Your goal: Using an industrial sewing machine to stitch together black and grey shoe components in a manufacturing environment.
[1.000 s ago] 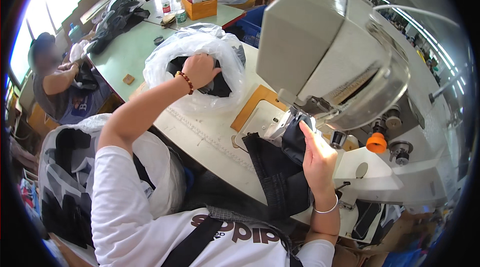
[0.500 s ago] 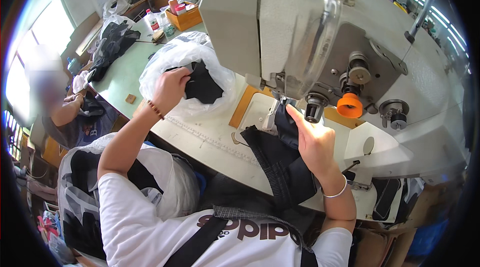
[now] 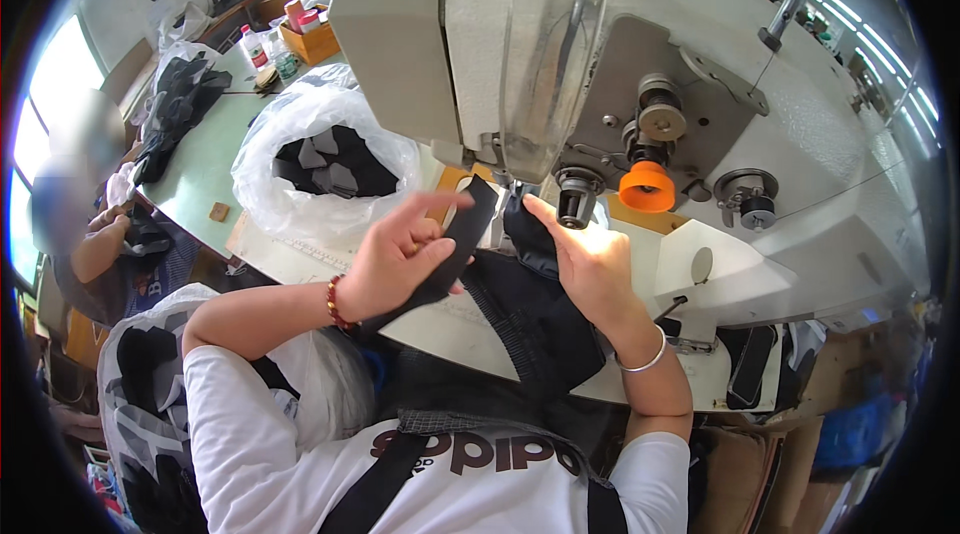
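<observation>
A black fabric piece (image 3: pixel 466 234) hangs from my left hand (image 3: pixel 395 259), pinched between the thumb and fingers just left of the needle area. My right hand (image 3: pixel 592 269) is closed over a black garment (image 3: pixel 535 319) with a ribbed, elastic-looking band. Its index finger presses the cloth close to the needle of the white sewing machine (image 3: pixel 395 54). The garment lies partly on the machine bed and drapes over the near table edge. The fingers of my right hand hide where the cloth meets the needle.
Left of the machine stands an open white plastic bag (image 3: pixel 265 149) with dark fabric pieces inside. A larger bag of dark cloth (image 3: pixel 150 404) is at my left side. Beyond are a green table (image 3: pixel 195 179), a small wooden block (image 3: pixel 219 212) and a co-worker's hands (image 3: pixel 112 224).
My left hand has come away from the plastic bag, moving right toward the needle with a black fabric piece. My right hand stays at the garment. The whole view has shifted.
</observation>
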Demonstrator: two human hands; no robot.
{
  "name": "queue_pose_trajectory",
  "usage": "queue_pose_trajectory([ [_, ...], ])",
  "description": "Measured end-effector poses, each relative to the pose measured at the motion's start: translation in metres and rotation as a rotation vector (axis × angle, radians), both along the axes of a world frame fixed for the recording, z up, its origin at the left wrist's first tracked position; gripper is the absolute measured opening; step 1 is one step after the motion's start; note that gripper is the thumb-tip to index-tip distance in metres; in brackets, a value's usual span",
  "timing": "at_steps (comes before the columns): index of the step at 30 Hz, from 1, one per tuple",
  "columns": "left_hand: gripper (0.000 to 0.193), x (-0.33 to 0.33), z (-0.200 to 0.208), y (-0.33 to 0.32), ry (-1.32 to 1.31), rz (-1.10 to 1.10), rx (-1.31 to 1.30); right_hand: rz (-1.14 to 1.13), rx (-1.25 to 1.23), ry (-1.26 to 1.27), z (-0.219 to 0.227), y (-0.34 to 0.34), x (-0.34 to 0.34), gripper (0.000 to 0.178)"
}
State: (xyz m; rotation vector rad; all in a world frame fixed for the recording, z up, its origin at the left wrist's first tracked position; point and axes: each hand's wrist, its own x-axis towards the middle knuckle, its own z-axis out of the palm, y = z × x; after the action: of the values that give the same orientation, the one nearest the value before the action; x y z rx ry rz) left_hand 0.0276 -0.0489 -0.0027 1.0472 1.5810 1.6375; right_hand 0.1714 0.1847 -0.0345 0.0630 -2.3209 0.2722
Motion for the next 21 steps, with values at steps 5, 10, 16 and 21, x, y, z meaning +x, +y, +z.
queue_pose_trajectory([
  [5, 0.034, 0.018, -0.003, 0.018, -0.063, -0.084, -0.056, 0.064, -0.025, 0.055, -0.005, 0.004, -0.003, 0.045],
  [10, 0.036, 0.024, -0.014, 0.026, -0.11, -0.104, -0.023, 0.075, -0.046, 0.055, -0.005, 0.005, -0.004, 0.047],
  [16, 0.045, 0.01, -0.027, 0.028, 0.37, -0.106, 0.091, 0.018, 0.032, -0.113, 0.001, 0.008, 0.004, 0.063],
  [21, 0.063, -0.022, -0.026, 0.041, 1.348, -0.085, 0.409, 0.075, -0.045, -0.064, 0.003, 0.008, 0.002, 0.066],
])
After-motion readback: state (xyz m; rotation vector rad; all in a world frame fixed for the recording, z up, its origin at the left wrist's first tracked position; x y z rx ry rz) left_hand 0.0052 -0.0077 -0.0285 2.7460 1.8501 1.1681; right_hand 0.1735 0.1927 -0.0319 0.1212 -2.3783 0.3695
